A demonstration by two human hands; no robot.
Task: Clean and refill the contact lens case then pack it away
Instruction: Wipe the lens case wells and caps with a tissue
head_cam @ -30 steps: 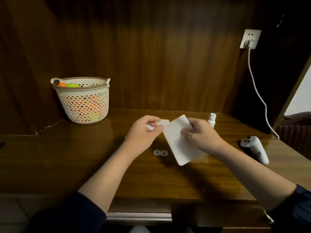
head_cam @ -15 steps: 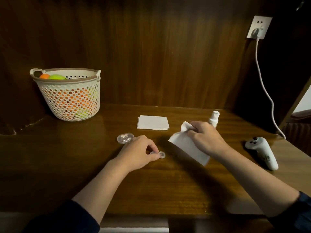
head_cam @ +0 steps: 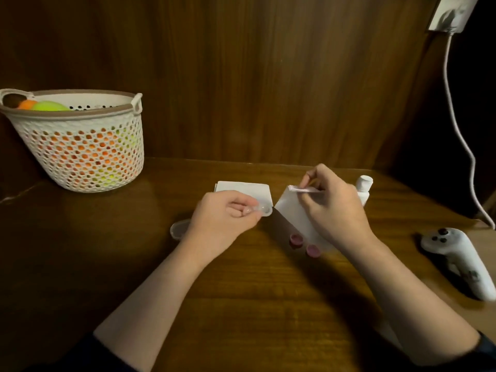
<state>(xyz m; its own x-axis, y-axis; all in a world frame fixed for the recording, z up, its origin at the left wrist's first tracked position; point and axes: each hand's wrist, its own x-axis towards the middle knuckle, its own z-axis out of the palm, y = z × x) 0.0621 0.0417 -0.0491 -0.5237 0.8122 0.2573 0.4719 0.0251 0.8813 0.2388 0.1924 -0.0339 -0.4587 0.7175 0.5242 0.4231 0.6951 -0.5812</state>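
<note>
Lens case up in my L hand, tissue in my R.

The lens case was small, clear plastic, w/ one round well showing past my fingertips; the rest was hidden in my grip. Its long axis ran roughly left-right, free end pointing toward the tissue. My left hand pinched it btwn thumb and curled fingers, lifted above the table, just in front of the folded tissue stack. My right hand gripped the tissue's top edge, near the case but not touching. Two pink caps lay on the table under that tissue; a white bottle stood behind my R hand.
</note>
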